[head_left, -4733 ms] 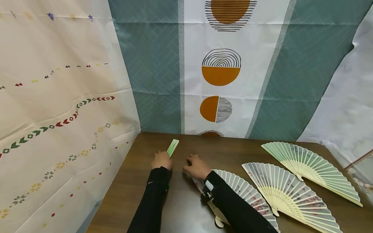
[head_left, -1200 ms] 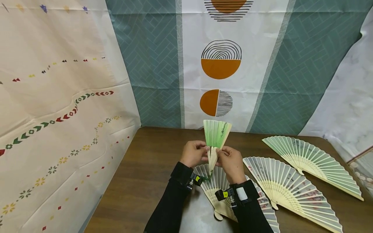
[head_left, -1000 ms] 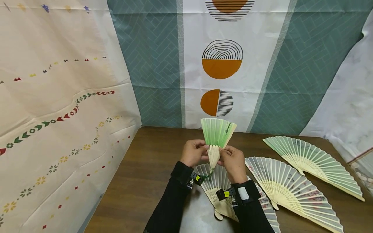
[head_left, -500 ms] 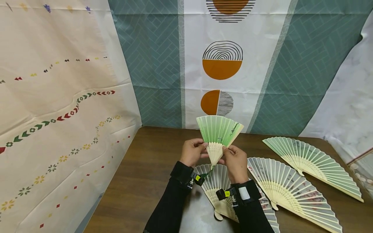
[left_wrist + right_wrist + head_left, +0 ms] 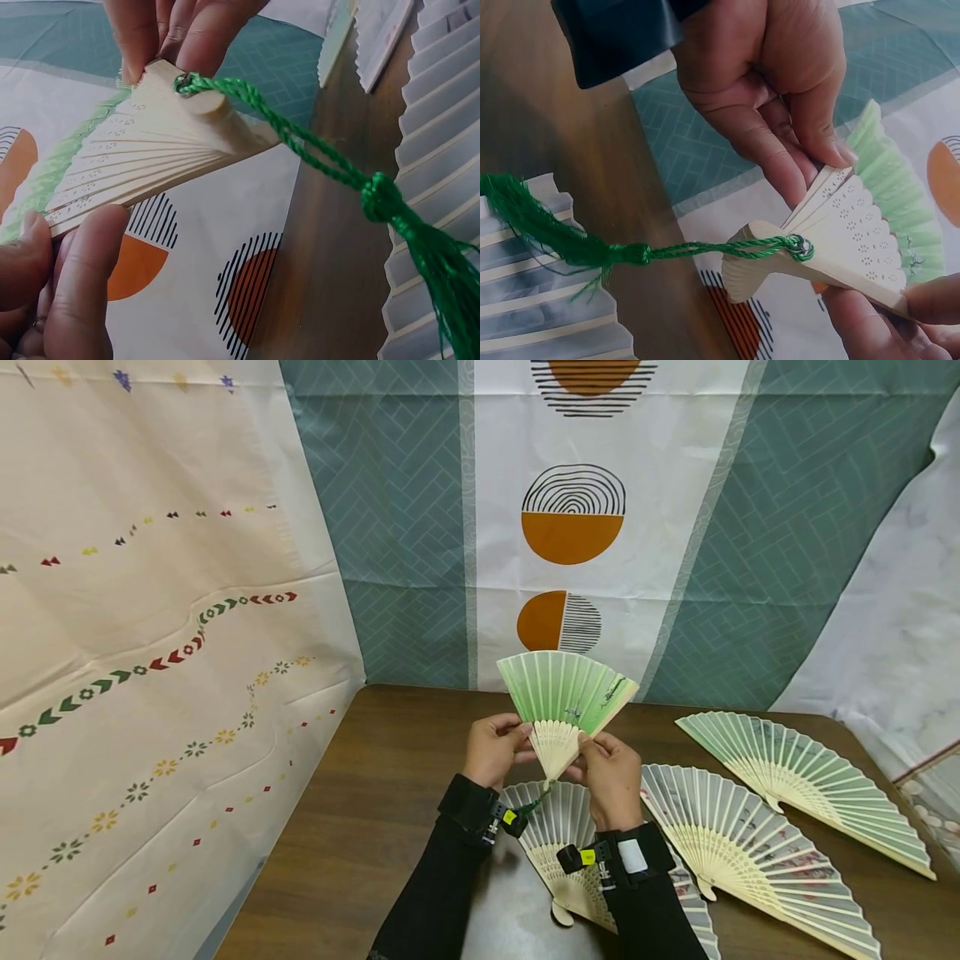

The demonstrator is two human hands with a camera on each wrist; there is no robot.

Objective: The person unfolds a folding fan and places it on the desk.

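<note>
Green fan [image 5: 564, 697] now about a third open, wider than half a second ago; still more spread to go, I'd say. My left hand [image 5: 491, 749] pinches the left guard stick, right hand [image 5: 609, 767] pinches the right, fan held upright above the table [image 5: 360, 827]. Tassel [image 5: 547, 225] hangs from the pivot. Below and right: three open fans [image 5: 750, 852] lying flat. Behind: patterned cloth backdrops [image 5: 570, 518].

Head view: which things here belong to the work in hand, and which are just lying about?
In hand:
- green fan, partly spread, held above the table
- left hand and right hand, pinching its outer ribs
- green tassel hanging from its pivot

Lying about:
- three open fans flat on the table
- patterned backdrop cloths
</note>
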